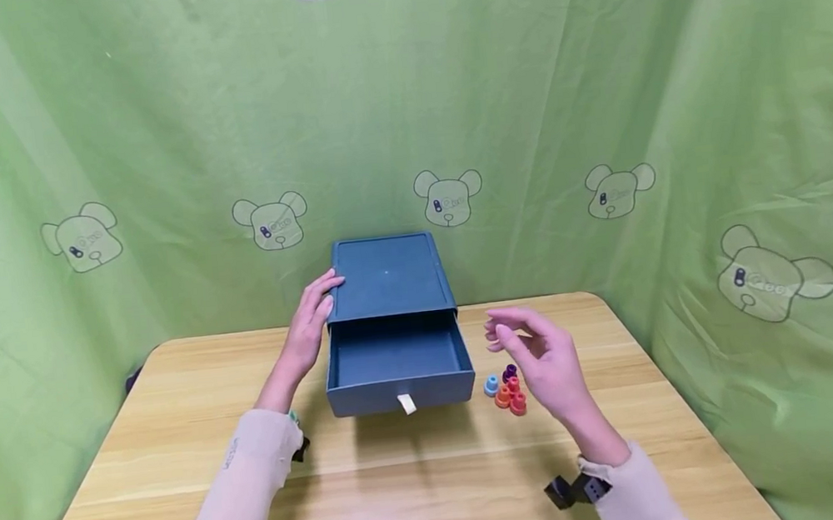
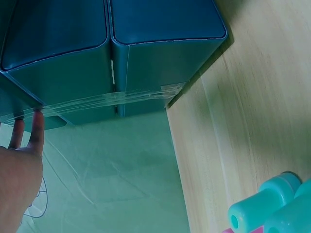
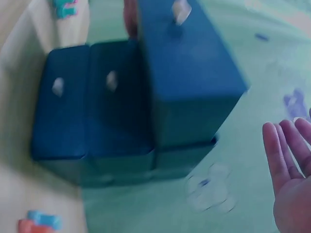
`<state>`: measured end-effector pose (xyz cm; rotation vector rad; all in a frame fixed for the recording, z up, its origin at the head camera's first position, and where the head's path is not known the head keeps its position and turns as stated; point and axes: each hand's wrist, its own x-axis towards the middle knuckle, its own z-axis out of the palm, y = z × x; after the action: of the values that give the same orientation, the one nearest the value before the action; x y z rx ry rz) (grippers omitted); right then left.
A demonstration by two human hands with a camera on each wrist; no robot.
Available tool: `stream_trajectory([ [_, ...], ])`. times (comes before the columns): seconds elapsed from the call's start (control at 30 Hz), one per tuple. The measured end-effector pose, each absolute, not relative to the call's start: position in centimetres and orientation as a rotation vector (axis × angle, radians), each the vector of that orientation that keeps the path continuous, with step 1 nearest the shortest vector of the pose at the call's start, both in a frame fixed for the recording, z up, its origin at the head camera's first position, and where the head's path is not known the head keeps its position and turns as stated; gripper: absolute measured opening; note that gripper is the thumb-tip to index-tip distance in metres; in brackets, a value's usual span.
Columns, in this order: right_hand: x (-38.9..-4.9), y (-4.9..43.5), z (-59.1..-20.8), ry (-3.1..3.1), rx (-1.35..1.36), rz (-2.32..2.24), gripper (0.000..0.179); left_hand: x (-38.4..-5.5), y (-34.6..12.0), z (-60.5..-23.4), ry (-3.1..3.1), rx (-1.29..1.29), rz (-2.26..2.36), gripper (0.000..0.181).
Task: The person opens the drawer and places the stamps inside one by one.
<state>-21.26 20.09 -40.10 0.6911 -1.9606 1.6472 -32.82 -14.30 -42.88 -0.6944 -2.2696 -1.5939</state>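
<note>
A dark blue drawer cabinet (image 1: 390, 276) stands at the back of the table, its top drawer (image 1: 403, 393) pulled out, with nothing inside showing. My left hand (image 1: 307, 325) rests against the cabinet's upper left side. In the left wrist view, two straight fingers (image 2: 36, 132) touch that side near a strip of clear tape (image 2: 119, 98). To the right of the pulled-out drawer, my right hand (image 1: 546, 356) hovers in the air with loosely bent fingers, holding nothing. The right wrist view has two lower drawers (image 3: 60, 109) closed, each with a pale pull tab.
Several small stepped plastic pegs, among them an orange peg (image 1: 503, 396) and a light blue peg (image 1: 491, 385), stand on the table right of the drawer. Teal pegs (image 2: 265, 204) lie left of the cabinet. A green patterned curtain (image 1: 508, 117) hangs around the wooden table (image 1: 409, 495).
</note>
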Motion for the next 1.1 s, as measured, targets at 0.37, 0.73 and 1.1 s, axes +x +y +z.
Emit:
stream_trajectory([
  [0.37,-26.5,24.8,-46.9,-2.301,0.253,1.644,0.033,-32.4,-14.2,-42.6,-2.274,-0.695,-1.582,0.043],
  [0.73,-28.5,27.8,-51.0,-2.638,0.015,1.496,0.041,-34.7,-14.6,-44.7,-2.254,-0.693,-1.583,0.043],
  [1.1,-29.2,28.1,-53.0,-2.765,-0.039,1.566,0.043,-35.6,-14.9,-45.8,-2.237,-0.703,-1.563,0.041],
])
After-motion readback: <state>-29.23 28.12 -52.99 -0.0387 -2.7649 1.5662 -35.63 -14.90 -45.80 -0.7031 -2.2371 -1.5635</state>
